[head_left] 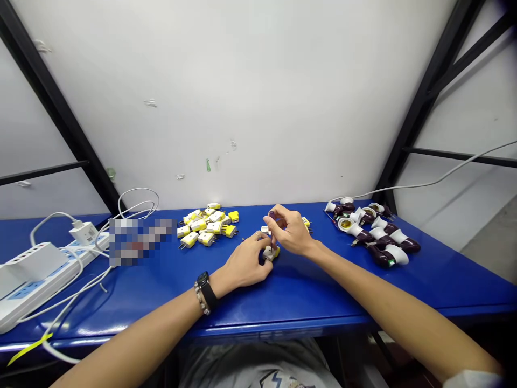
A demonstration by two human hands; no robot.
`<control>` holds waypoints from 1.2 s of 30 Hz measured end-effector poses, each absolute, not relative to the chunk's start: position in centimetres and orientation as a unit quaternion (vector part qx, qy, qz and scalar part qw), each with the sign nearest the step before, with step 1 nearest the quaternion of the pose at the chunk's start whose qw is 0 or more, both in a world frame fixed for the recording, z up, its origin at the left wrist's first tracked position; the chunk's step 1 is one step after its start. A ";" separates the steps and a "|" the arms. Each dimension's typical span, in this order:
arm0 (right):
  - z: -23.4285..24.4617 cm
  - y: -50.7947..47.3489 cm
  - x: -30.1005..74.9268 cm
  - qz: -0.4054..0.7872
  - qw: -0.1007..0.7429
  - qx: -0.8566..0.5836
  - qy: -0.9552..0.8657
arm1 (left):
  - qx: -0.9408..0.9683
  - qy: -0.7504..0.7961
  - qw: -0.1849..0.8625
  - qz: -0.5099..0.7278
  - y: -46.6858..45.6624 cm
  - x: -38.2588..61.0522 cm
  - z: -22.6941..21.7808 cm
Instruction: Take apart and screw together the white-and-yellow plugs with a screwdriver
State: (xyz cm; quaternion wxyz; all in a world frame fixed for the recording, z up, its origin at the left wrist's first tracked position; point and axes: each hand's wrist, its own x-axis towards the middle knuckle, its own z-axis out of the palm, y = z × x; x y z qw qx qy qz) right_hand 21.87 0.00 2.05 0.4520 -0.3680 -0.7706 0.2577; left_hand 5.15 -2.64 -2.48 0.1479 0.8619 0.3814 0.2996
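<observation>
My left hand rests on the blue table, its fingers closed around a small white and yellow plug. Above it my right hand grips a screwdriver by its dark handle. The shaft points down, with its tip at the plug's upper face. A small white plastic piece lies just behind the plug. Partly hidden beyond my right hand is another yellow and white plug. To the left, a pile of white and yellow plugs with metal prongs lies on the table.
Several dark and white lamp sockets are heaped at the right. A long white power strip with a plugged-in adapter and loose white cables stands at the left. Black metal frame posts rise beside the white back panel.
</observation>
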 end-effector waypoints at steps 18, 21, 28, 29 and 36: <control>1.4 0.1 21.7 0.185 0.443 -0.368 -0.796 | 0.827 0.398 0.161 0.363 -2.3 5.0 -2.4; 1.5 0.1 21.5 0.180 0.443 -0.361 -0.800 | 0.816 0.376 0.196 0.393 -2.0 5.2 -2.5; 3.4 0.4 22.6 0.356 0.355 -0.323 -0.802 | 0.814 0.360 0.228 0.396 -0.9 5.2 -3.3; 3.7 0.5 22.8 0.369 0.338 -0.319 -0.805 | 0.816 0.355 0.229 0.393 -0.8 5.1 -3.3; 3.2 1.0 22.7 0.352 0.434 -0.362 -0.746 | 0.828 0.357 0.219 0.374 -0.3 5.0 -2.9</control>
